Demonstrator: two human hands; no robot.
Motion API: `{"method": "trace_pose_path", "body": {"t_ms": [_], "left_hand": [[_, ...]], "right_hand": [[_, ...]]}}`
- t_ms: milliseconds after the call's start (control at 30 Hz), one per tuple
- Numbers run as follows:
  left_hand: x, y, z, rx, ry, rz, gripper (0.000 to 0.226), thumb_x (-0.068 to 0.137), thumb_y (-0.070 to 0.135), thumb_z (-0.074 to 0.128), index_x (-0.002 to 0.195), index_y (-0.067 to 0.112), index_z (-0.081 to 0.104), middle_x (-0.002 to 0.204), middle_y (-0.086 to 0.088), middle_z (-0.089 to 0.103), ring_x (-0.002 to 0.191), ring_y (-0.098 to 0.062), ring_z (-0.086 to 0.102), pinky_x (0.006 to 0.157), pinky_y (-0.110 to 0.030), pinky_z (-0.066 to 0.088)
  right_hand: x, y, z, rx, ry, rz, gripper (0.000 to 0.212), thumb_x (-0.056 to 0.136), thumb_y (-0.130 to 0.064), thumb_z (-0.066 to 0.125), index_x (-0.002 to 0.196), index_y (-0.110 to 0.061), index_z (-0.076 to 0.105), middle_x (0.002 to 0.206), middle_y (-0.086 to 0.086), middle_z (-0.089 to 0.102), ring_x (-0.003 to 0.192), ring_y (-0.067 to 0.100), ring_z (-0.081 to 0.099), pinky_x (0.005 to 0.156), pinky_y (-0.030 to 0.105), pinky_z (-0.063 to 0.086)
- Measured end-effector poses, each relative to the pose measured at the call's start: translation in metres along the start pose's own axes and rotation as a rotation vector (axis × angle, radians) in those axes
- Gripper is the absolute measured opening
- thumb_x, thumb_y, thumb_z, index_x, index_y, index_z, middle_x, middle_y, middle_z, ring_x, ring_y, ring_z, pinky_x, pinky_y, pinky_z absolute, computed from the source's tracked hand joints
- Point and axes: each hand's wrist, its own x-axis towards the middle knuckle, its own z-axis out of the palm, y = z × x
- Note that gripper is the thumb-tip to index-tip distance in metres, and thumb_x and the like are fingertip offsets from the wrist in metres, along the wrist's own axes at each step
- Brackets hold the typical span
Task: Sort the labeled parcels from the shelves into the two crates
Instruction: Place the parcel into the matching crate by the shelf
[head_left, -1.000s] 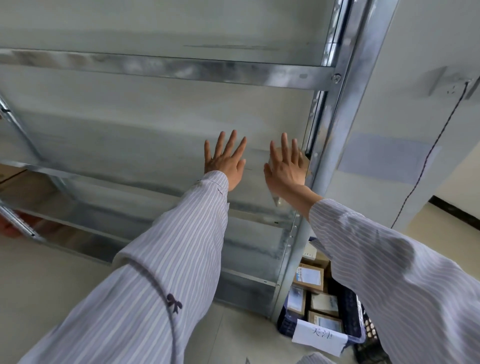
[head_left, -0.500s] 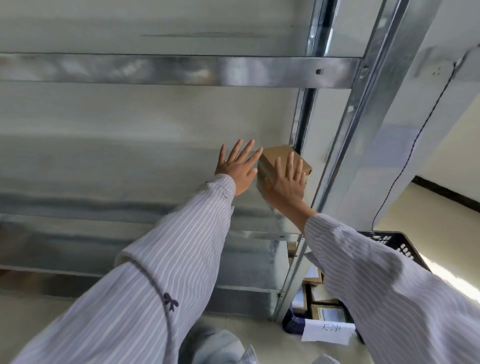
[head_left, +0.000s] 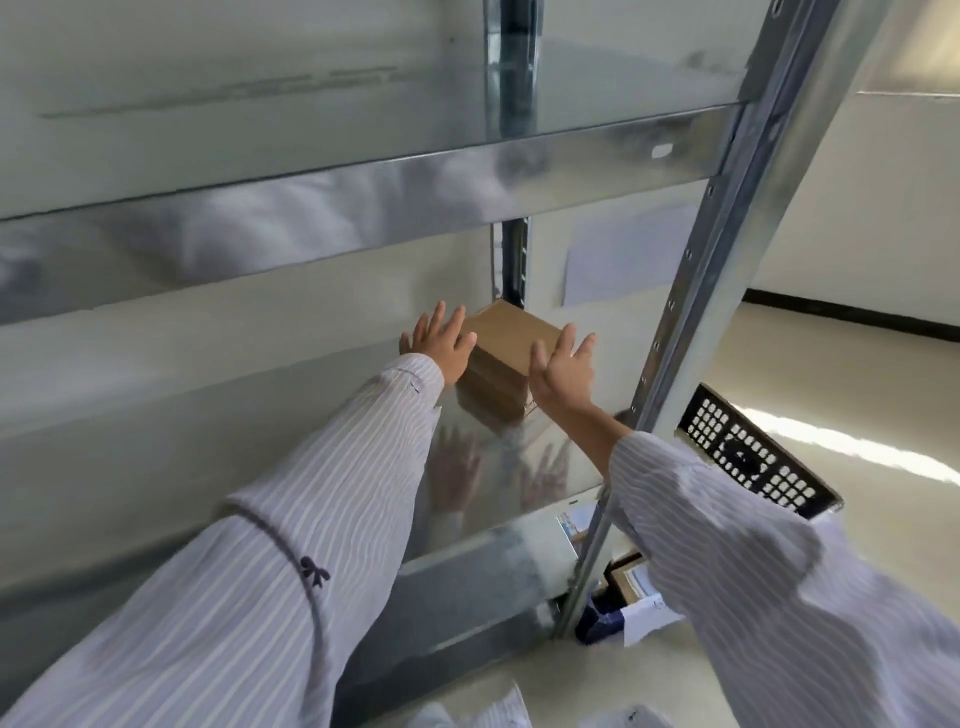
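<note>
Reaching for a brown cardboard parcel (head_left: 511, 340) at the far right corner of the metal shelf (head_left: 467, 566).
The left hand (head_left: 439, 349) lies against its left side and the right hand (head_left: 565, 368) at its near right edge, the fingers of both straight and spread; a black crate (head_left: 748, 457) stands right of the shelf post (head_left: 696, 291).

Both hands, left (head_left: 439, 347) and right (head_left: 563, 366), open-fingered either side of a brown parcel (head_left: 506, 338) on the metal shelf (head_left: 519, 467)
</note>
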Motion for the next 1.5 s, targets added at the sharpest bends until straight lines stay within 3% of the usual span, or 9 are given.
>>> {"method": "trace_pose_path", "body": {"t_ms": [200, 367, 600, 700, 833, 1000, 1167, 1367, 1500], "left_hand": [[0.030, 0.000, 0.005, -0.313, -0.066, -0.077, 0.057, 0.101, 0.045, 0.020, 0.152, 0.022, 0.006, 0.159, -0.004, 0.003, 0.146, -0.026, 0.005, 0.118, -0.042, 0.007], [0.036, 0.008, 0.008, -0.565, -0.073, -0.131, 0.059, 0.102, 0.044, 0.020, 0.151, 0.012, 0.014, 0.157, -0.009, 0.017, 0.143, -0.028, 0.020, 0.114, -0.037, 0.017], [0.025, -0.003, 0.000, -0.694, -0.042, -0.278, 0.065, 0.099, 0.050, 0.016, 0.138, 0.004, 0.039, 0.138, -0.018, 0.046, 0.124, -0.032, 0.045, 0.106, -0.043, 0.036], [0.011, -0.032, 0.000, -0.750, -0.079, -0.389, 0.073, 0.095, 0.060, 0.016, 0.137, 0.007, 0.045, 0.134, -0.018, 0.051, 0.122, -0.033, 0.049, 0.104, -0.047, 0.039], [-0.031, -0.058, 0.001, -0.853, -0.129, -0.487, 0.070, 0.095, 0.061, 0.013, 0.129, 0.014, 0.052, 0.107, -0.016, 0.060, 0.097, -0.028, 0.056, 0.083, -0.038, 0.048], [-0.074, -0.070, 0.009, -0.951, -0.047, -0.590, 0.068, 0.092, 0.068, 0.019, 0.104, 0.012, 0.055, 0.074, -0.008, 0.057, 0.071, -0.020, 0.055, 0.069, -0.031, 0.046], [-0.097, -0.062, 0.004, -1.033, 0.067, -0.595, 0.070, 0.089, 0.071, 0.023, 0.117, 0.017, 0.056, 0.081, -0.007, 0.058, 0.093, -0.023, 0.055, 0.087, -0.037, 0.045], [-0.121, -0.041, 0.018, -1.023, 0.089, -0.584, 0.077, 0.089, 0.071, 0.011, 0.146, 0.024, 0.031, 0.140, -0.012, 0.046, 0.130, -0.028, 0.041, 0.099, -0.041, 0.035], [-0.132, -0.029, 0.042, -1.123, 0.146, -0.631, 0.075, 0.090, 0.070, 0.016, 0.148, 0.024, 0.025, 0.149, -0.009, 0.035, 0.132, -0.028, 0.039, 0.101, -0.045, 0.036]], "right_hand": [[0.004, 0.003, -0.009, 0.401, 0.033, 0.193, 0.043, 0.104, -0.029, 0.022, 0.133, 0.002, 0.031, 0.124, 0.016, 0.045, 0.103, 0.024, 0.044, 0.078, 0.031, 0.034], [0.003, 0.009, -0.006, 0.475, -0.087, 0.268, 0.050, 0.104, -0.037, 0.017, 0.141, -0.006, 0.030, 0.137, 0.018, 0.042, 0.122, 0.031, 0.045, 0.105, 0.048, 0.036], [0.005, 0.005, 0.002, 0.379, -0.032, 0.234, 0.048, 0.104, -0.030, 0.016, 0.136, -0.001, 0.039, 0.136, 0.016, 0.046, 0.118, 0.028, 0.046, 0.091, 0.029, 0.032], [0.004, -0.004, 0.008, 0.358, -0.080, 0.230, 0.050, 0.103, -0.031, 0.017, 0.134, -0.001, 0.043, 0.136, 0.018, 0.048, 0.112, 0.028, 0.047, 0.099, 0.035, 0.036], [-0.004, -0.018, 0.019, 0.325, -0.228, 0.246, 0.063, 0.102, -0.043, 0.015, 0.136, 0.000, 0.044, 0.137, 0.022, 0.047, 0.125, 0.037, 0.046, 0.108, 0.047, 0.036], [-0.017, -0.025, 0.027, 0.260, -0.321, 0.221, 0.063, 0.103, -0.039, 0.017, 0.138, 0.008, 0.038, 0.144, 0.023, 0.039, 0.132, 0.036, 0.039, 0.111, 0.041, 0.030], [-0.027, -0.026, 0.014, 0.343, -0.329, 0.155, 0.059, 0.102, -0.038, 0.020, 0.136, 0.003, 0.044, 0.140, 0.021, 0.045, 0.127, 0.035, 0.044, 0.108, 0.040, 0.033], [-0.019, 0.004, 0.018, 0.466, -0.358, 0.111, 0.091, 0.074, -0.070, 0.014, 0.138, -0.014, 0.047, 0.138, 0.013, 0.051, 0.125, 0.032, 0.049, 0.106, 0.051, 0.038], [-0.048, 0.011, -0.002, 0.479, -0.345, 0.113, 0.077, 0.091, -0.061, 0.017, 0.138, -0.007, 0.045, 0.138, 0.017, 0.049, 0.126, 0.034, 0.048, 0.107, 0.050, 0.037]]}}
